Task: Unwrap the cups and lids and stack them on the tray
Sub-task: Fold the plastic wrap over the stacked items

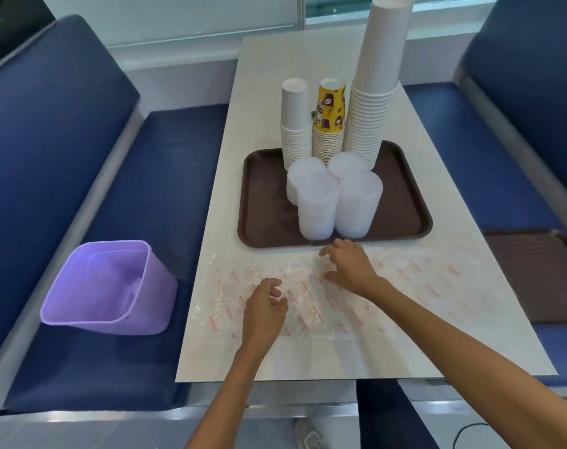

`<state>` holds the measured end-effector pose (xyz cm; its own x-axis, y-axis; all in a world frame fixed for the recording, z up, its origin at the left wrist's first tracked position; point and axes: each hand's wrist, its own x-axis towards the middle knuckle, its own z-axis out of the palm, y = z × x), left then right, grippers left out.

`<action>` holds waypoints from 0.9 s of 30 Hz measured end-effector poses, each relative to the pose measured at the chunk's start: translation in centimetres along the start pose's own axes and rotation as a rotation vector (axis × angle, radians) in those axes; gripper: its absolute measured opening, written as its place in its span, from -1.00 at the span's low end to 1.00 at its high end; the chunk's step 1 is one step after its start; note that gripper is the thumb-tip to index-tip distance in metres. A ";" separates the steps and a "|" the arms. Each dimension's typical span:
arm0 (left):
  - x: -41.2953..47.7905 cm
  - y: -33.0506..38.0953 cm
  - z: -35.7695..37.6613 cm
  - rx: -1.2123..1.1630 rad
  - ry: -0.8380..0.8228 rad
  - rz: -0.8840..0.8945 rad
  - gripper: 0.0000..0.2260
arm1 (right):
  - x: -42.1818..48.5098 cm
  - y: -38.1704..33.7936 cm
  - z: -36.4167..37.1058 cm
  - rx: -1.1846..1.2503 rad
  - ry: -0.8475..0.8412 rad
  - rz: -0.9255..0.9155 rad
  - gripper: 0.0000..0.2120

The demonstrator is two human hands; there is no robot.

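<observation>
left hand (pixel 265 307): fingers loosely curled over the wrapper (pixel 311 299), can't tell if you've actually pinched the film
wrapper: clear crinkly plastic, red print, flat on the white table (pixel 275 358), looks ready to scrunch up
right hand (pixel 350 267): fingers spread, tips down on the film just short of the tray (pixel 259 189), probably pinning it
bin (pixel 107 286): lilac plastic on the bench to your left, handy for the wrap
tray: brown, raised rim
lids (pixel 317 205): four frosted stacks up front
cups (pixel 372 108): three upside-down paper stacks behind, one yellow
</observation>
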<state>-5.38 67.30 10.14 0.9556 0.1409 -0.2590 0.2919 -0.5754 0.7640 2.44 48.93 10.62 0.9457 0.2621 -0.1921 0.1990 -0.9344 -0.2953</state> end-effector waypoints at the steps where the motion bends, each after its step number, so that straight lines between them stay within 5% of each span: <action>1: 0.1 0.0 0.0 0.002 0.005 0.000 -0.72 | 0.1 0.0 0.0 0.006 0.007 -0.001 -0.62; 15: 0.2 0.2 -0.4 -0.011 0.033 0.033 -0.73 | 0.0 0.9 -1.0 -0.060 0.059 -0.032 -0.77; 23: -1.0 2.7 -2.1 -0.169 0.139 0.163 -0.87 | -1.1 0.4 -7.1 0.470 -0.170 -0.064 -0.84; 27: -2.1 5.1 -4.1 -0.325 0.165 0.229 -0.88 | -2.1 -0.5 -10.7 0.774 -0.145 -0.126 -0.87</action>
<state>-5.72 67.36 16.98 0.9834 0.1808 0.0171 0.0438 -0.3272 0.9439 3.07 46.31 21.16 0.8747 0.4329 -0.2180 0.0171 -0.4770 -0.8787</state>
